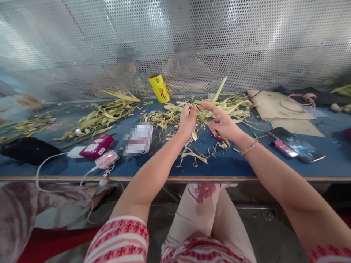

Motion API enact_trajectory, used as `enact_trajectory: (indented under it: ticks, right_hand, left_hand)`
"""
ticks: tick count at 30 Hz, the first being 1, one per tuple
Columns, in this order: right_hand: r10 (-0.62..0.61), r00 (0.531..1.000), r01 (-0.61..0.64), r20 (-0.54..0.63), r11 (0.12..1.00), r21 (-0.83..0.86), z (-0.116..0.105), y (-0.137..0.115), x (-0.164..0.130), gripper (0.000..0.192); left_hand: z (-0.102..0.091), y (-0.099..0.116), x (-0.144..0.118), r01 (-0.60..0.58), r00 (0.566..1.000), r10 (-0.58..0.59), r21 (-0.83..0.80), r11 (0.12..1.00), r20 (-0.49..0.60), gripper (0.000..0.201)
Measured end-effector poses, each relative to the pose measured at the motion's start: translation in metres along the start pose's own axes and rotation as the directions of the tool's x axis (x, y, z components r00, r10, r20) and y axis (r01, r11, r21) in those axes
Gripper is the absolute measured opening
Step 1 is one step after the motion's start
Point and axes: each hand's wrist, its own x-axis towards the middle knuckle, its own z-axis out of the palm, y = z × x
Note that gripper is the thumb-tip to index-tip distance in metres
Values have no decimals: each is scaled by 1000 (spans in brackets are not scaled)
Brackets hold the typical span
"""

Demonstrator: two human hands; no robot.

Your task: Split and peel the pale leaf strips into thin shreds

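Over the blue table, my left hand [188,118] is closed in a pinch on a pale green plant stalk [201,116] with loose leaf strips. My right hand [221,120] is beside it, index finger and thumb stretched toward the stalk with a gap between them; whether they touch it is hard to see. A long green leaf [219,89] sticks up behind my hands from a heap of leaves [236,106]. Below my right hand shows the red handle [221,137] of a tool, mostly hidden. Curled peelings [196,155] lie in front of my hands.
Behind the table [153,168] stands a perforated metal panel [219,44]. A yellow tube [159,88], more stalks [106,113], a pink box [97,145], and a cabled pink case [106,159] are leftward. Right are a phone [297,144] and cardboard [279,104]. Another person's leg [41,204] shows left.
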Motion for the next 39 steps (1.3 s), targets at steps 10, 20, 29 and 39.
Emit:
enact_trajectory:
  ticks: [10, 20, 29, 39]
  right_hand:
    - [-26, 994, 19, 105, 997, 68, -2, -6, 0, 64]
    - [15, 999, -14, 49, 1000, -7, 1, -2, 0, 64]
    - [-37, 989, 28, -140, 997, -66, 5, 17, 8, 39]
    - [-34, 957, 4, -288, 994, -106, -3, 18, 9, 29]
  left_hand:
    - [-7, 5, 2, -153, 976, 157, 36, 988, -154, 22]
    - [-13, 7, -1, -222, 951, 237, 99, 970, -196, 30]
    - [-3, 1, -9, -190, 981, 187, 71, 979, 53, 32]
    - [0, 12, -10, -134, 983, 126, 50, 990, 136, 15]
